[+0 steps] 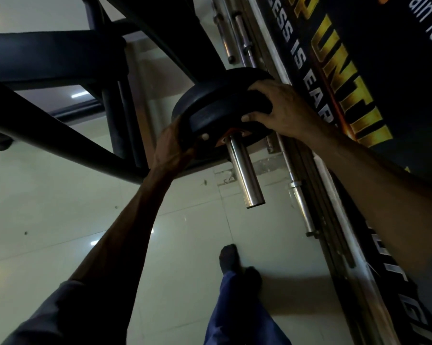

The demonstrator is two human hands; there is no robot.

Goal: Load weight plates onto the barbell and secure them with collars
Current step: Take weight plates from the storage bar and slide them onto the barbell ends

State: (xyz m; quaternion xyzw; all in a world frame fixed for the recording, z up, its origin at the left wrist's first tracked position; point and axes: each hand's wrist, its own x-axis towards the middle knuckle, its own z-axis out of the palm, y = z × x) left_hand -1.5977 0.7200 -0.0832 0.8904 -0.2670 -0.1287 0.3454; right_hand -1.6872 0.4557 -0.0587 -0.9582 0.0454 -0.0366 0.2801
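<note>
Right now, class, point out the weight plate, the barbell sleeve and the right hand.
weight plate (210, 113), head view, on its dark rim.
barbell sleeve (245, 173), head view, mid-length of the bare steel.
right hand (282, 105), head view, back of the hand.

The weight plates (217, 108) hide the barbell sleeve's (245, 173) inner end and most left-hand fingers (205, 136).
</note>
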